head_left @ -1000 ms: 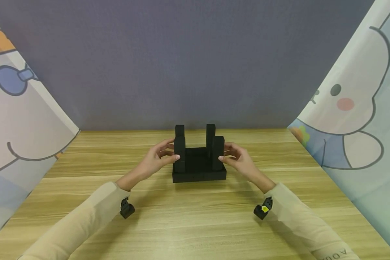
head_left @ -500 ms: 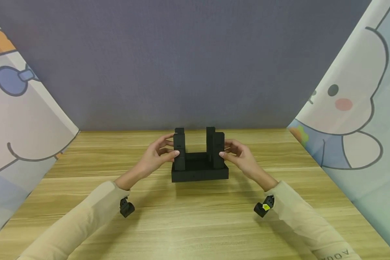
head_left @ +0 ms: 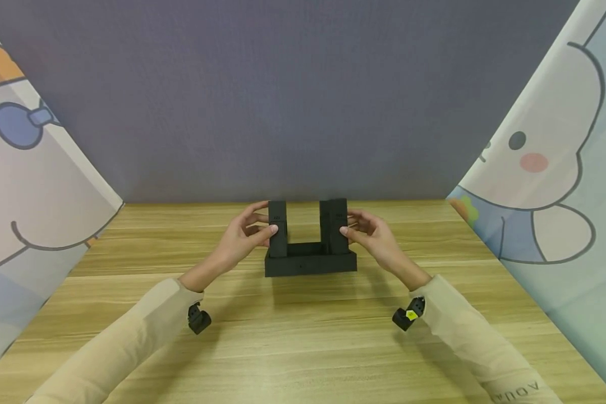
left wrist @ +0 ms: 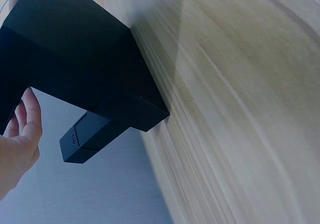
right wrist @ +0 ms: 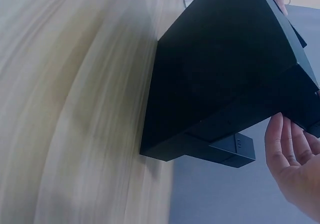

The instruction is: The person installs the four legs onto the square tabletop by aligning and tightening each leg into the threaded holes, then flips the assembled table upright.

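Note:
A black square stand with upright corner posts has its base [head_left: 310, 265] tilted, front side raised, above the wooden table. My left hand [head_left: 244, 231] grips the front left post [head_left: 278, 230], thumb on its near face and fingers at its outer side. On the other side my right hand [head_left: 373, 238] holds the front right post [head_left: 339, 227] in the same way. The rear posts are mostly hidden behind the front ones. In the left wrist view the flat underside [left wrist: 70, 24] of the base shows. Whether its rear edge touches the table I cannot tell.
The wooden table [head_left: 303, 348] spreads around the stand. A grey panel [head_left: 293, 101] rises along the far edge. Cartoon-printed panels flank it at left [head_left: 45, 191] and right [head_left: 550, 168]. Each sleeved wrist carries a small black camera.
The front of the stand has risen and tilted back. Its front posts have shifted up in view and now overlap the rear posts. Both hands have risen slightly with them.

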`<state>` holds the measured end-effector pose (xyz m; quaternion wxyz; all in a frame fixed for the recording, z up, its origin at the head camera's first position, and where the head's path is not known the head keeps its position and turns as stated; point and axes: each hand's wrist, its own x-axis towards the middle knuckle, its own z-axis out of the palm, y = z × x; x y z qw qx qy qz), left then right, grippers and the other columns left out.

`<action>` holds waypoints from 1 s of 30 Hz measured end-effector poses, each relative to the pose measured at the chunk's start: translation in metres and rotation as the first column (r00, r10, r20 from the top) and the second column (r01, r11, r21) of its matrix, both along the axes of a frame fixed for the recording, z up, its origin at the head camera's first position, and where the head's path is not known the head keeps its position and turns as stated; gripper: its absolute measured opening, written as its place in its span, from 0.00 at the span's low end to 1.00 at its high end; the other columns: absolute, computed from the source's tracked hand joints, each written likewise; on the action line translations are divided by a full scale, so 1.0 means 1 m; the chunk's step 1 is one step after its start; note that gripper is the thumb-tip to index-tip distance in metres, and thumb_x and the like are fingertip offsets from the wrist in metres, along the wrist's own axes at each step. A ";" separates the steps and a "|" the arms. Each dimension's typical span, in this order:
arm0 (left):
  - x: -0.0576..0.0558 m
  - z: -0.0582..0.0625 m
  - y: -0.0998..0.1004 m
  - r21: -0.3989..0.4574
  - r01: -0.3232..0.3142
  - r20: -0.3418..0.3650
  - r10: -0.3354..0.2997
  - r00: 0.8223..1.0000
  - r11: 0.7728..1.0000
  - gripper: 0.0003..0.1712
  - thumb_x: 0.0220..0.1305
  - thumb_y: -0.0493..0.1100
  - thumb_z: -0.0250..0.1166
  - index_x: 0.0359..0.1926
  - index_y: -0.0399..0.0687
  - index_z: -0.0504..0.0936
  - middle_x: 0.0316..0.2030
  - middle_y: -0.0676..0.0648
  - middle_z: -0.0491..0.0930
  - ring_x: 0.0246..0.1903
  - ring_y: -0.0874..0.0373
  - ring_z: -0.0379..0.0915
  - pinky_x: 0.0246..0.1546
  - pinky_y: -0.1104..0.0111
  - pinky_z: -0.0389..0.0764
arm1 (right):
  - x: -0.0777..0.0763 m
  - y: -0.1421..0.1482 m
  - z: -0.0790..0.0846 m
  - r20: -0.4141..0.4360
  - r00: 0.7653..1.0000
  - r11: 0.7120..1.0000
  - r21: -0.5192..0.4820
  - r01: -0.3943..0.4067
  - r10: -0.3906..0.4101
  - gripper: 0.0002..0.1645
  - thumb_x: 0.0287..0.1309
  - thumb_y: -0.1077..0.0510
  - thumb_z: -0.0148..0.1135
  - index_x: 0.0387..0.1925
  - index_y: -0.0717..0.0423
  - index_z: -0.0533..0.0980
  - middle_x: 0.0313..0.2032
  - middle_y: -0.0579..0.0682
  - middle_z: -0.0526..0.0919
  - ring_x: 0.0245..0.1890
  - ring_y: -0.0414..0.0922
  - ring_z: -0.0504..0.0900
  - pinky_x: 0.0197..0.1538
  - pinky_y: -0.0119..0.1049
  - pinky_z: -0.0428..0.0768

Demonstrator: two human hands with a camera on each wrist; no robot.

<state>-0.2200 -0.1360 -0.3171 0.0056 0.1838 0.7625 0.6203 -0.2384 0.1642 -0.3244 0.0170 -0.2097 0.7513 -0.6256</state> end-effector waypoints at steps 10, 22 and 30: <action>-0.008 0.002 -0.001 0.025 -0.003 0.037 0.002 0.999 1.000 0.34 0.62 0.43 0.60 0.67 0.54 0.57 0.54 0.38 0.69 0.43 0.53 0.77 0.36 0.64 0.82 | -0.006 -0.002 0.002 0.008 1.000 1.000 -0.010 -0.004 0.004 0.31 0.57 0.60 0.60 0.61 0.64 0.63 0.42 0.52 0.76 0.35 0.37 0.78 0.38 0.32 0.81; -0.015 0.003 -0.005 0.045 0.044 0.102 -0.048 0.994 0.998 0.36 0.62 0.42 0.59 0.69 0.52 0.54 0.58 0.38 0.67 0.47 0.56 0.74 0.45 0.50 0.77 | -0.009 -0.004 0.004 0.042 0.999 0.999 -0.037 -0.004 0.006 0.29 0.57 0.62 0.59 0.60 0.61 0.64 0.42 0.55 0.75 0.34 0.38 0.78 0.41 0.43 0.81; -0.019 0.001 -0.007 0.079 0.061 0.114 -0.070 0.991 0.995 0.36 0.63 0.41 0.59 0.69 0.50 0.54 0.58 0.36 0.66 0.50 0.54 0.73 0.46 0.49 0.76 | -0.009 -0.006 0.006 0.049 0.999 0.999 -0.036 0.003 -0.001 0.29 0.58 0.62 0.59 0.60 0.62 0.64 0.40 0.49 0.76 0.33 0.38 0.78 0.42 0.48 0.80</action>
